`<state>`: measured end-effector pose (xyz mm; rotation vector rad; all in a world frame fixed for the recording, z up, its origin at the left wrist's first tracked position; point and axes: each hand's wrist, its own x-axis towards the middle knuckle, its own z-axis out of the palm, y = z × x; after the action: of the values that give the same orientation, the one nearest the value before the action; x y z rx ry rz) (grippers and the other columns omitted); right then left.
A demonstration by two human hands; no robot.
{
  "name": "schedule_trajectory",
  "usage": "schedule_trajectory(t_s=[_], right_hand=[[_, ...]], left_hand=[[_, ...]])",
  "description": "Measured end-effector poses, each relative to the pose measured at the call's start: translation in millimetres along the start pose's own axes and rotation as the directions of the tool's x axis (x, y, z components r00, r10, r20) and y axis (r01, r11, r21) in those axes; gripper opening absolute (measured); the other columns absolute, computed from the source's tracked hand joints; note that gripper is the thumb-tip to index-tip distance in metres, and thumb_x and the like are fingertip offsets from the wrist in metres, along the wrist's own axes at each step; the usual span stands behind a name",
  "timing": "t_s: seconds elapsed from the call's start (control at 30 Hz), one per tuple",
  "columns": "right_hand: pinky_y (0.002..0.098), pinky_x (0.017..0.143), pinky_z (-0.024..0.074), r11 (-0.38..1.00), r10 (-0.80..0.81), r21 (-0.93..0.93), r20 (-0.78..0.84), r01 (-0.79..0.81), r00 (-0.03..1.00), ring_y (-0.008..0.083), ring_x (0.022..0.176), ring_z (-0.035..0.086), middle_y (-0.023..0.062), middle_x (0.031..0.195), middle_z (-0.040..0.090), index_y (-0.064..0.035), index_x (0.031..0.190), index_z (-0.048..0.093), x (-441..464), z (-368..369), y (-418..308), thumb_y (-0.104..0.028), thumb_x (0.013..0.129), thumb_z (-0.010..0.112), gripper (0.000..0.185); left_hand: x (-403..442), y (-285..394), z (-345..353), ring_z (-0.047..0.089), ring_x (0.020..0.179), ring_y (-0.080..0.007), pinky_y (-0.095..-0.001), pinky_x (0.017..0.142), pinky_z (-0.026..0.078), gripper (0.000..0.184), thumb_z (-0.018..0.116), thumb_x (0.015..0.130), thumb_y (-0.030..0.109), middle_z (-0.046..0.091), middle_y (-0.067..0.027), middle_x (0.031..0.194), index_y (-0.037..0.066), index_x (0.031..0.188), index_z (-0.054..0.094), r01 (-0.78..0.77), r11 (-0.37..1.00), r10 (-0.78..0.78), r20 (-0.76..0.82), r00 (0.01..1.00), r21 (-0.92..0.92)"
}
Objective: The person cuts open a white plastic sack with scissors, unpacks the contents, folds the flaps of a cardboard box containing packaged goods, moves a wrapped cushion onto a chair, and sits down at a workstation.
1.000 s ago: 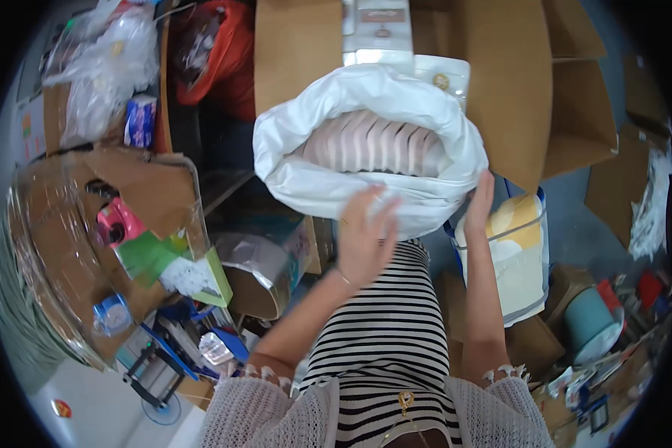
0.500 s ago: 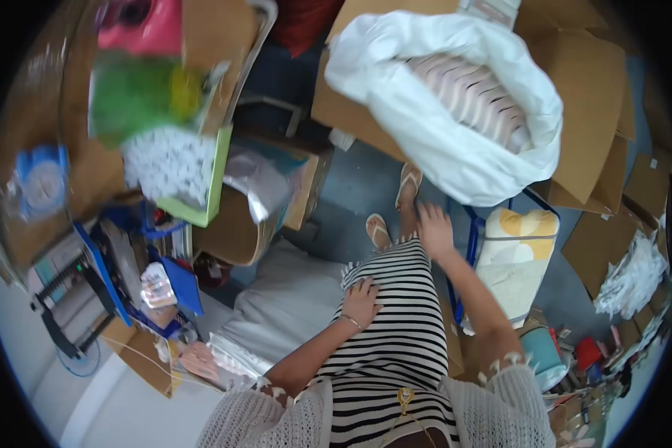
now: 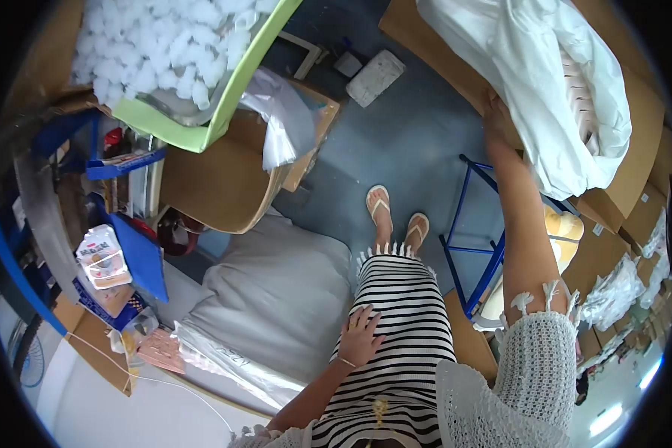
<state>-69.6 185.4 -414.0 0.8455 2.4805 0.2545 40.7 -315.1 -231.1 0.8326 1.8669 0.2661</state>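
Note:
My left hand (image 3: 361,340) lies on the black-and-white striped skirt (image 3: 399,313), its fingers spread and holding nothing. Stretched far forward, my right hand (image 3: 496,116) touches the side of a cardboard box (image 3: 444,56), close under a white plastic bag (image 3: 526,82). Its fingers look extended along the cardboard, though shadow obscures the fingertips. Pale pink, ribbed-looking items (image 3: 579,97) show through the bag's opening. Below my right forearm stands a blue metal frame (image 3: 467,246), with a yellow-and-white cushion (image 3: 564,235) partly hidden behind the arm.
At upper left, a green-rimmed bin (image 3: 216,131) holds many small white pieces. Beneath it is an open cardboard box (image 3: 213,190). A large grey sack (image 3: 284,291) lies left of my legs. A white block (image 3: 375,78) is on the floor (image 3: 343,164). Crumpled plastic (image 3: 612,291) lies at right.
My right hand has gone from beside my knee to the box under the white bag. My left hand stays on the skirt. The view has shifted, bringing the green-rimmed bin nearer.

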Motion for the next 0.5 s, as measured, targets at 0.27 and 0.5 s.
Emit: schedule_trajectory(t_s=[0.27,0.5], right_hand=[[0.0506,0.107,0.0163,0.528,-0.839,0.339,0.346,0.778,0.419,0.0343,0.137,0.007,0.0094,0.150,0.014,-0.0107,0.137,0.037,84,93,92,-0.022,0.088,0.043,0.051],[0.0462,0.106,0.0242,0.520,-0.103,-0.795,0.305,0.312,0.947,0.0386,0.132,0.020,0.0170,0.146,0.020,-0.0103,0.138,0.036,27,110,14,-0.017,0.089,0.040,0.050]], left_hand=[[-2,-7,0,0.032,0.125,-0.0284,-0.0465,0.099,0.029,0.050,0.063,0.078,0.032,0.037,-0.0085,0.135,0.010,0.122,0.051,0.050,0.997,-0.053,-0.040,0.998,-0.056],[10,9,4,0.034,0.124,-0.0286,-0.0441,0.100,0.029,0.047,0.062,0.079,0.030,0.037,-0.0077,0.135,0.009,0.120,0.053,0.067,0.993,-0.074,-0.069,0.995,-0.101]])
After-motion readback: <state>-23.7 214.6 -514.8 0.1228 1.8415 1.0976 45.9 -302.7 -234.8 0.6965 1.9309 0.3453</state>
